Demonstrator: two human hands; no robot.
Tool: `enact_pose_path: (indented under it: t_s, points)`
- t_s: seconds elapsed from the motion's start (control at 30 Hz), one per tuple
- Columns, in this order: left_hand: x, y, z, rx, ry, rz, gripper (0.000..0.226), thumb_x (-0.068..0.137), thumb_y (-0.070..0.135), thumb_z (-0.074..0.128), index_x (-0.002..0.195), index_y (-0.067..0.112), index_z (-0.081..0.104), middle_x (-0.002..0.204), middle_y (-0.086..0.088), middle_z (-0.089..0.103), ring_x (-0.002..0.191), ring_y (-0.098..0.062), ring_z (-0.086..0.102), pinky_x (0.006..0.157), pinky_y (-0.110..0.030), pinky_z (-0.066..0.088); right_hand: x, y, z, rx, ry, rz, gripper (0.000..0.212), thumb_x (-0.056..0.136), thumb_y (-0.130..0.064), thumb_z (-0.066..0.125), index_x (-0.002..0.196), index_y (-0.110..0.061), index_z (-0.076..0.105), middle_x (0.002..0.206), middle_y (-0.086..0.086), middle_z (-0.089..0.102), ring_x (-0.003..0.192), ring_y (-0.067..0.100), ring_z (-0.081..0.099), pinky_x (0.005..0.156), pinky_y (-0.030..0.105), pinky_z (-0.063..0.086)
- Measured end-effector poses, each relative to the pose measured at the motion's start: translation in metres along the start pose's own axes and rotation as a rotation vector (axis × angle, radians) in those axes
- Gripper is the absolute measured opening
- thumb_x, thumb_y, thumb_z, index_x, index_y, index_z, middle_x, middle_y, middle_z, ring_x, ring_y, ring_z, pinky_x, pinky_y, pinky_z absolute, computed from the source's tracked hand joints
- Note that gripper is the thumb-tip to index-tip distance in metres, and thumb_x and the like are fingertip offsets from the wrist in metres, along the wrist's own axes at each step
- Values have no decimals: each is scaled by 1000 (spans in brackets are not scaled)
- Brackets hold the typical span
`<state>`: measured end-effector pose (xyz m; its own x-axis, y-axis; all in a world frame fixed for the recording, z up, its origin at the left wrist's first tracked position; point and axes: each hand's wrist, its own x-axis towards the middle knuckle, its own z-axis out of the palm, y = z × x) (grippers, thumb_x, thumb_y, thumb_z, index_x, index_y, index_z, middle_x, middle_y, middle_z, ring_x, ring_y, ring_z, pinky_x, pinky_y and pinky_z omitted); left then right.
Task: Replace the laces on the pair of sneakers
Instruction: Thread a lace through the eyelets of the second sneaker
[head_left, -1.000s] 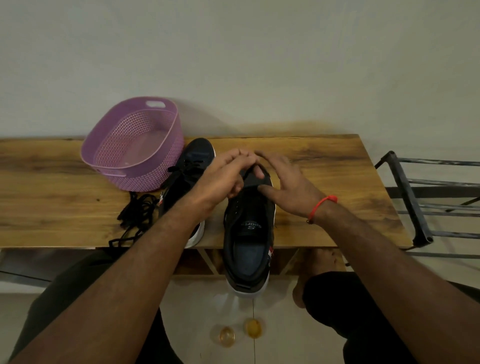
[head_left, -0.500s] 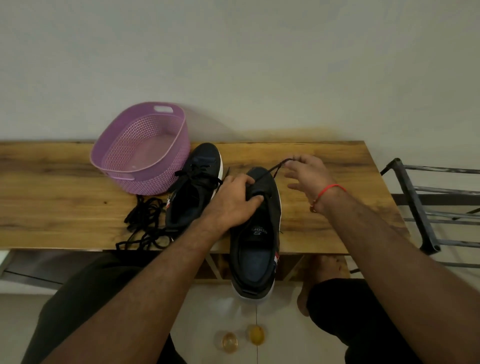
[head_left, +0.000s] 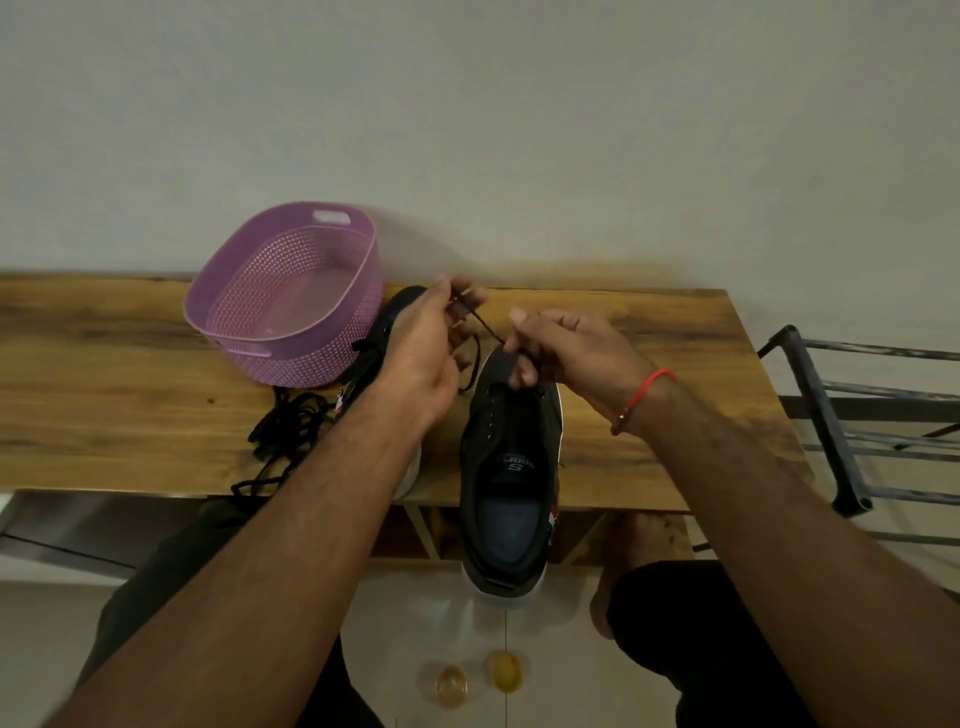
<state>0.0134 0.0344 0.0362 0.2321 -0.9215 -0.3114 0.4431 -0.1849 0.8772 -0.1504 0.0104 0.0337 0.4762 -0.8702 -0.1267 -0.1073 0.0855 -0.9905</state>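
Fingers of my left hand (head_left: 431, 353) and right hand (head_left: 566, 353) pinched one black lace (head_left: 485, 325), stretched between them above the unlaced sneaker (head_left: 506, 467) at frame centre, on the wooden table (head_left: 130, 395).

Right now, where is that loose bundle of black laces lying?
In the head view, the loose black laces lie on the wooden table at the person's left, just in front of the purple basket and beside the laced sneaker, trailing over the near edge.

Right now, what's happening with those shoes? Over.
Left hand and right hand pinch thin black lace. Unlaced black sneaker overhangs table edge. Nothing blocking.
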Motion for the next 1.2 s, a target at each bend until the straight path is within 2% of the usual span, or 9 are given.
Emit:
enact_pose_path:
  t_s: [0.17, 0.3, 0.43, 0.6, 0.73, 0.9, 1.03, 1.1, 1.2]
  points:
    - [-10, -3, -2, 484, -253, 142, 26, 103, 36, 53, 90, 26, 73, 73, 5, 65, 55, -7, 47, 45, -19, 32, 5, -2, 4, -149, 119, 181, 60, 91, -72, 44, 73, -20, 68, 83, 6, 70, 79, 22, 62, 74, 38, 47]
    - [-20, -11, 0, 847, -497, 139, 24, 102, 35, 59, 89, 25, 77, 67, 7, 69, 52, 4, 52, 50, -8, 38, 7, -12, 7, 57, 48, 171, 34, 98, -36, 58, 86, -6, 69, 74, 13, 66, 60, 23, 61, 51, 28, 46]
    - [-19, -11, -6, 1032, -486, 52, 20, 97, 36, 65, 95, 24, 81, 81, 16, 75, 80, 8, 66, 72, -13, 45, 12, -16, -3, 171, 219, 61, 22, 101, -30, 54, 90, -18, 68, 79, -2, 70, 72, 13, 60, 70, 34, 41]
    - [-14, -1, -5, 635, -269, -129, 37, 95, 60, 55, 99, 30, 76, 97, 13, 73, 54, -3, 47, 46, -20, 32, 3, -14, -4, 89, -24, 8, 37, 105, -35, 46, 79, -14, 63, 49, -5, 38, 43, 11, 32, 46, 23, 30]
    - [-10, -3, -3, 215, -354, -190, 36, 105, 43, 47, 109, 18, 73, 90, 1, 71, 63, -9, 55, 54, -24, 42, -7, -11, 3, -310, -385, 94, 42, 103, -41, 49, 81, -11, 69, 53, -8, 39, 49, 7, 33, 49, 19, 30]
    - [3, 0, -15, 80, -100, -57, 28, 106, 36, 49, 120, 23, 69, 101, 9, 75, 67, -3, 55, 61, -24, 40, -13, -10, 2, -458, -596, 131, 40, 102, -38, 52, 83, -9, 74, 55, -5, 42, 52, 10, 38, 54, 24, 35]
    - [0, 3, -18, 186, -20, 88, 24, 106, 33, 51, 111, 22, 71, 79, 11, 68, 61, -4, 50, 52, -20, 38, -11, -7, 1, -491, -286, 82, 43, 94, -60, 51, 94, -25, 76, 77, -9, 67, 64, 8, 56, 62, 26, 44]
    - [-5, 2, -14, 471, -108, 239, 23, 106, 32, 51, 103, 21, 72, 70, 10, 65, 55, -3, 49, 50, -18, 37, -9, -5, 3, -367, -56, 35, 46, 94, -63, 47, 100, -26, 74, 91, -9, 73, 75, 7, 62, 67, 26, 46]
    - [-14, -6, -7, 848, -338, 345, 23, 106, 32, 51, 105, 24, 73, 62, 6, 63, 53, -8, 51, 53, -23, 41, -6, -5, 6, -68, -26, -17, 47, 102, -46, 47, 107, -5, 70, 78, 3, 72, 68, 13, 67, 56, 17, 48]
